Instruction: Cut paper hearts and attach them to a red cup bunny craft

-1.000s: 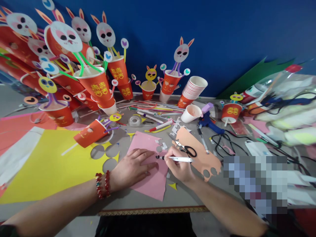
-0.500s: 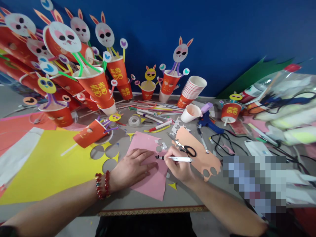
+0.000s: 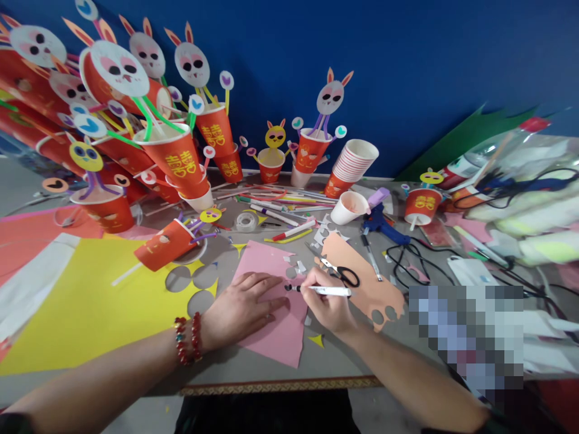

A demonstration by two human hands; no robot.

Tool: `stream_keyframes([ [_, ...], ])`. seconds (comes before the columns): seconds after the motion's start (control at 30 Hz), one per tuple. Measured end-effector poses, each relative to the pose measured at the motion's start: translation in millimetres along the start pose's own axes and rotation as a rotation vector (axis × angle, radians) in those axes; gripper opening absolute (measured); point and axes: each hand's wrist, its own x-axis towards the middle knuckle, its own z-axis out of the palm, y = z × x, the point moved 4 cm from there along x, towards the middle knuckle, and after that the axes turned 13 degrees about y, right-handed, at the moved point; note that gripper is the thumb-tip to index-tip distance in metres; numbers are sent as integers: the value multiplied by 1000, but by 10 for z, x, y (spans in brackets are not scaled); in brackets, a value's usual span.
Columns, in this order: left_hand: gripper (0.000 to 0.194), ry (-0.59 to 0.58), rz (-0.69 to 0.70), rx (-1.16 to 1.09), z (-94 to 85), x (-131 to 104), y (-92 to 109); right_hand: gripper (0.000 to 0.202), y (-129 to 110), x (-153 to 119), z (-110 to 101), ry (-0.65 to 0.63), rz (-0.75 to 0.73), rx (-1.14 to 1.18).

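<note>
A sheet of pink paper (image 3: 280, 340) lies on the table before me. Spread flat on its left part, my left hand (image 3: 242, 304) has its fingers apart and wears red bead bracelets on the wrist. My right hand (image 3: 326, 304) is closed around a white marker (image 3: 332, 291), whose dark tip touches the pink paper beside a small black mark (image 3: 287, 288). Just behind my right hand, black-handled scissors (image 3: 348, 276) rest on a peach paper (image 3: 362, 283) with cut-out holes. Small paper scraps lie at the top edge of the pink sheet.
Yellow paper (image 3: 99, 301) lies at left, with a tipped red cup (image 3: 165, 244) on it. Rabbit-faced cups crowd the back left. Behind the sheet are markers (image 3: 294, 230), tape (image 3: 246, 221) and stacked cups (image 3: 355, 160). A blue glue gun (image 3: 384, 226) and cables lie right.
</note>
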Motion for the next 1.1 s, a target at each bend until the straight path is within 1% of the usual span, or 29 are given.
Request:
stream_keyframes([
  [0.17, 36, -14, -1, 6, 15, -7, -8, 18, -8, 1, 4, -17, -14, 17],
  [0.4, 37, -29, -5, 8, 0, 4, 3, 19, -1, 4, -3, 10, -9, 8],
  [0.53, 35, -17, -4, 11, -3, 4, 2, 18, 4, -5, 10, -23, -12, 26],
  [0.67, 36, -3, 5, 11, 7, -7, -5, 18, 11, -8, 3, -7, -8, 23],
  [0.8, 35, -6, 4, 15, 12, -9, -7, 18, 4, -6, 15, -24, -10, 39],
  [0.97, 37, -4, 8, 8, 12, -7, -4, 19, 8, -3, 0, 8, -9, 28],
  [1.1, 36, -14, 4, 13, 19, -9, -5, 18, -11, -3, 3, -27, -19, 47],
])
